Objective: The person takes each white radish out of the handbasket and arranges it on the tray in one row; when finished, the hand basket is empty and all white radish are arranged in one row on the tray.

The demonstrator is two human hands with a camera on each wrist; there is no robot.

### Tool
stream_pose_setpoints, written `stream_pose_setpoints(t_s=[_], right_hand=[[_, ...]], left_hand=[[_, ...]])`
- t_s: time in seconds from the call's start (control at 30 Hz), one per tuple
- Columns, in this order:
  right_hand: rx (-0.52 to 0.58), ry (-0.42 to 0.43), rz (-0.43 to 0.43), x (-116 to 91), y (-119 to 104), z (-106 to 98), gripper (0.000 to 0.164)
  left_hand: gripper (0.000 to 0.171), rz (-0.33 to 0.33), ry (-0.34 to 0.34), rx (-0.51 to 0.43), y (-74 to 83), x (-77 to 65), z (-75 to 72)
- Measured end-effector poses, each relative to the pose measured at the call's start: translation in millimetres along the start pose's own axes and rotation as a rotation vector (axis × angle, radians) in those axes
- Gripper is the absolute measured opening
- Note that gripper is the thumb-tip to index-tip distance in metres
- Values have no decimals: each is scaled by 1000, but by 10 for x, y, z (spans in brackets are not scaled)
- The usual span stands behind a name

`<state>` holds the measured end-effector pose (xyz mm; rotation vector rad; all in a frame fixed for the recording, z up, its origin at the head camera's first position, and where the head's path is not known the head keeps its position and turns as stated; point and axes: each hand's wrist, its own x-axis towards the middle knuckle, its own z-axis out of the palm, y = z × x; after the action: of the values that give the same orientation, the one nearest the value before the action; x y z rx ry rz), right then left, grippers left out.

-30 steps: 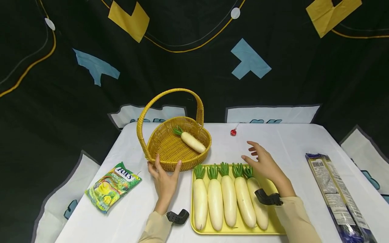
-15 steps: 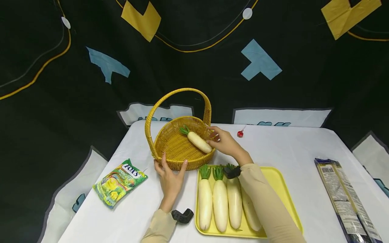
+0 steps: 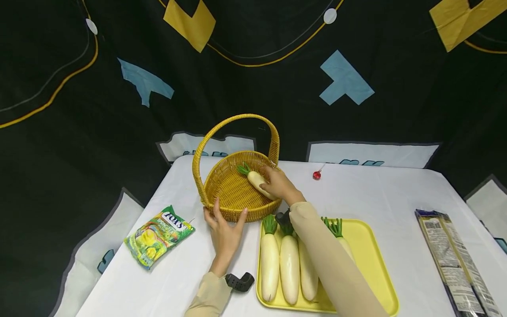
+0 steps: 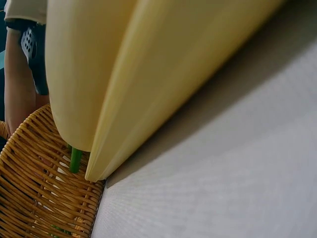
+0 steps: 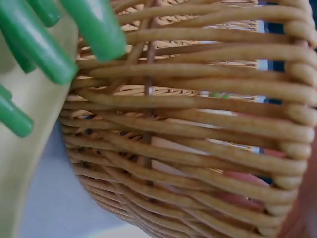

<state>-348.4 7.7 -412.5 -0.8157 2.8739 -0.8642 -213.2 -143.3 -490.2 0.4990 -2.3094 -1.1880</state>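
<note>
A yellow wicker basket (image 3: 233,204) with a tall arched handle stands toward the back of the table, holding one white radish (image 3: 257,181) with a green top. My right hand (image 3: 278,182) reaches over the basket's right rim, thumb and fingers around the radish's lower half. Through the weave in the right wrist view, parts of the fingers (image 5: 247,186) show. At the front rim, my left hand (image 3: 225,233) touches the basket with spread fingers. More white radishes (image 3: 270,266) lie side by side on a yellow tray (image 3: 378,264), partly hidden beneath my right sleeve.
A green candy bag (image 3: 159,237) lies left of the basket. Behind the tray is a red lollipop (image 3: 317,175). Long plastic packs (image 3: 453,259) lie along the right side of the white table (image 3: 396,193). A dark curtain (image 3: 253,88) hangs behind.
My right hand has moved left from above the tray into the basket and onto the radish there. My left hand has stayed at the basket's front rim. The head view has shifted slightly.
</note>
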Motion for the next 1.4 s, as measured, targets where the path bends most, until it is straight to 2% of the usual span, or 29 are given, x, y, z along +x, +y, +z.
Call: stream_pose_setpoints(t_s=[0.3,0.53,0.63,0.93,1.17,1.4], right_hand=[[-83,-50,102,54,-67,60,53],[-284,-68,142,55,-11,165,58],[-307,-66,138,56,12,192,58],[-210,-73,117,72,-5,168,58],[6,-156,122,78,-35,132,56],[113,-175,110,92,-54,92,53]], left_hand=[[89,-7,6,0,-15,-19,7],[90,-2,10,-2,-28,-57,47],[90,3,14,1,-35,-63,53],[89,29,33,1,-34,-44,39],[88,16,21,16,-21,-30,21],[87,15,28,16,-20,-1,16]])
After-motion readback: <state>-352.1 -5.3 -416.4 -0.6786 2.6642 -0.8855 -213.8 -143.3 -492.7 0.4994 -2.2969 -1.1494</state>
